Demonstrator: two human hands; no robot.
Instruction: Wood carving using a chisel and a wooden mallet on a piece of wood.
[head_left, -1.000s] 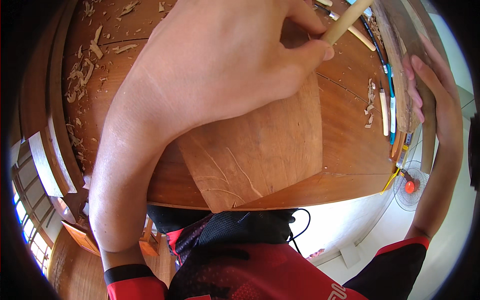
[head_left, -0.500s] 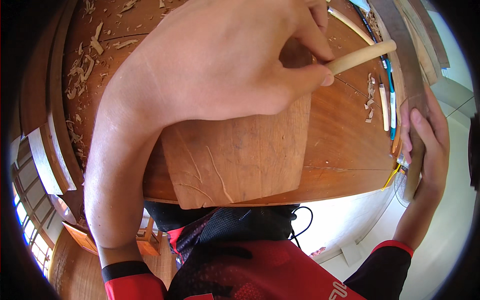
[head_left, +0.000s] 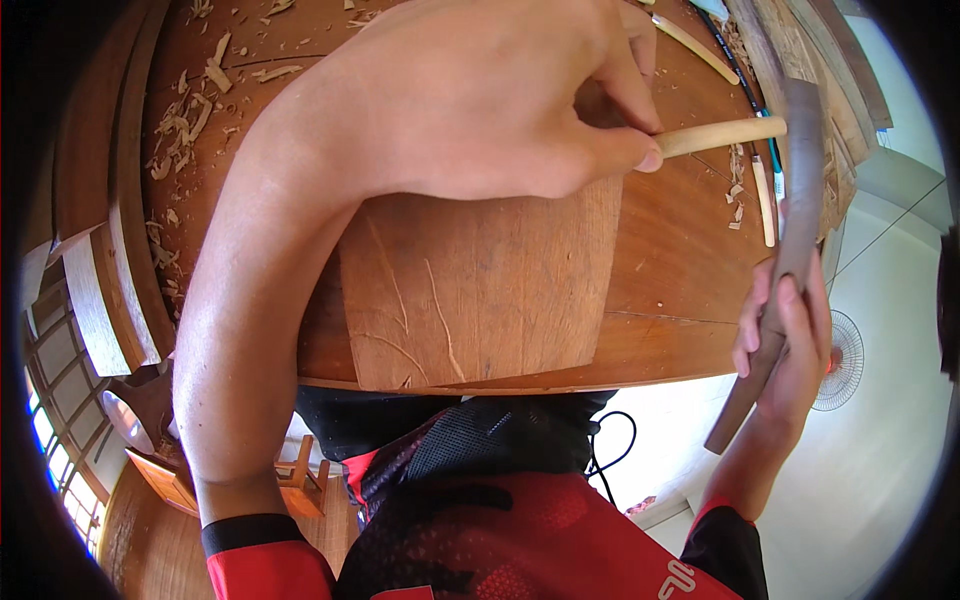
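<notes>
My left hand (head_left: 470,115) reaches over the carved wooden board (head_left: 520,285), its finger and thumb closed on a pale wooden rod or tool handle (head_left: 730,134); anything at the inner end is hidden. At the right, my right hand (head_left: 790,350) grips a long grey-brown flat bar (head_left: 802,170), which slants from the upper right down past the table's front edge. The rod's outer end lies close beside the bar; I cannot tell whether they touch. The board has thin grooved lines near its front, and the hand and forearm cover part of it.
Curled shavings (head_left: 175,135) lie on the wooden table (head_left: 670,270). Pale-handled tools (head_left: 762,205), a dark pen-like tool (head_left: 730,55) and stacked wood strips (head_left: 850,90) line the right side. Planks (head_left: 95,300) stand at left. A fan (head_left: 840,360) and chair (head_left: 300,470) are below.
The bar and my right hand have moved down and toward me, away from the stacked wood. The rod has swung from pointing up-right to nearly level, while my left hand stays over the board.
</notes>
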